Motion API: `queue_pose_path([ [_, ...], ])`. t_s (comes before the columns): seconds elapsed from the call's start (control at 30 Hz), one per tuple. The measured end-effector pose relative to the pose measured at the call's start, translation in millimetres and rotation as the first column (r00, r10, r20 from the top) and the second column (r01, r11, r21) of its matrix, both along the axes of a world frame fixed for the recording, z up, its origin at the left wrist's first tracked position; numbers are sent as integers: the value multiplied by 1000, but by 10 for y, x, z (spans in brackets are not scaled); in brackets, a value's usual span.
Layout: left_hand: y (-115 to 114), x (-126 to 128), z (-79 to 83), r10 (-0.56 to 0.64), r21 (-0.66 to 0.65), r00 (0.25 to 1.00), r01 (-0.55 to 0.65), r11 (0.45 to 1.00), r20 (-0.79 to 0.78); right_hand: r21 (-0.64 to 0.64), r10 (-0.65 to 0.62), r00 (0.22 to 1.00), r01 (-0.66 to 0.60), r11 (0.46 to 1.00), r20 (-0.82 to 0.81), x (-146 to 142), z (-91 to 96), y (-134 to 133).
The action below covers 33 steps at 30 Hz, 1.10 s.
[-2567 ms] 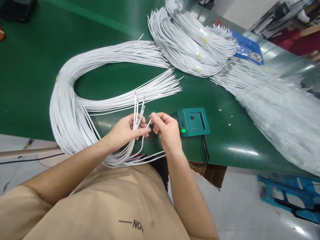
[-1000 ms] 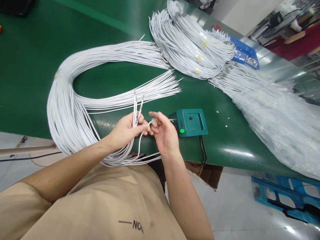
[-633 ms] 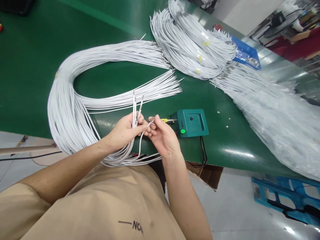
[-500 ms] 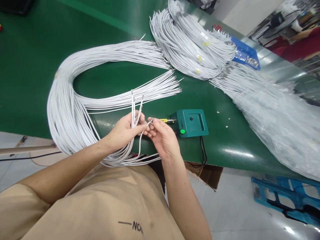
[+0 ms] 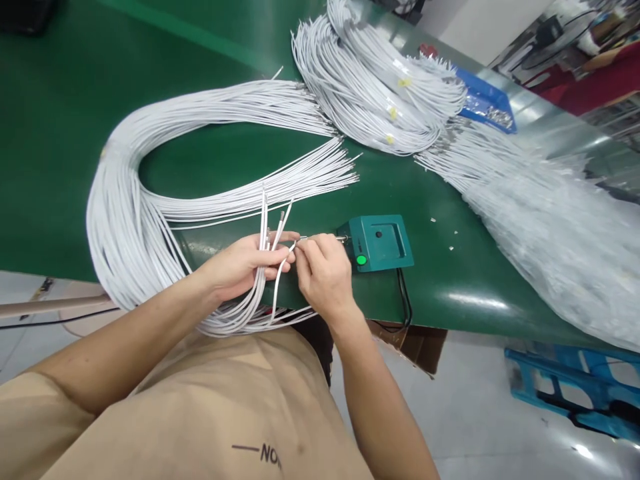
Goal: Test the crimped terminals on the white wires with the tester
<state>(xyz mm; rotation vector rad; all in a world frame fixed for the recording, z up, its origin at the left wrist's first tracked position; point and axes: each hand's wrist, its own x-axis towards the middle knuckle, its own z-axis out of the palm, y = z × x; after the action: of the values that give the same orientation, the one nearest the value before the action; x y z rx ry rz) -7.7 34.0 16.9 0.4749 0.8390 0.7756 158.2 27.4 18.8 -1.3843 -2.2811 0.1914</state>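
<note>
White wires (image 5: 259,287), centre of the frame: my left grip (image 5: 243,267) pinches several together; my right grip (image 5: 326,275) pinches one near its end, left of the green box (image 5: 385,243). Probably light, springy, smooth; best held just behind the metal tips (image 5: 281,217).

I have several thin white metal-tipped cables (image 5: 262,233) gripped in the left hand (image 5: 243,268), ends fanned upward, lengths curving down | one slim white cable (image 5: 277,287) bowed apart, upper end at the right hand's (image 5: 326,277) fingertips | squat teal box-shaped device (image 5: 369,241) rightward, green-buttoned, upright
</note>
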Motion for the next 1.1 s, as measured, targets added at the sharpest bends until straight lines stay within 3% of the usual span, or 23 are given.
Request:
queue_pose_path([
  [0.17, 36, 50, -145, 42, 233, 969, 16, 972, -242, -59, 18, 980, -6, 998, 197, 319, 146, 227],
  [0.33, 60, 133, -197, 55, 324, 909, 90, 942, -413, -157, 97, 950, -52, 986, 297, 428, 144, 347],
  [0.6, 94, 167, -267, 74, 362, 879, 116, 925, -471, -152, 120, 962, -84, 985, 245, 416, 122, 394],
  [0.93, 115, 236, -272, 71, 333, 795, 169, 927, -602, -122, 33, 960, 1, 993, 277, 408, 80, 445],
  [1.1, 118, 232, -292, 56, 311, 832, 142, 940, -551, -115, 48, 988, -31, 993, 150, 388, 186, 392],
])
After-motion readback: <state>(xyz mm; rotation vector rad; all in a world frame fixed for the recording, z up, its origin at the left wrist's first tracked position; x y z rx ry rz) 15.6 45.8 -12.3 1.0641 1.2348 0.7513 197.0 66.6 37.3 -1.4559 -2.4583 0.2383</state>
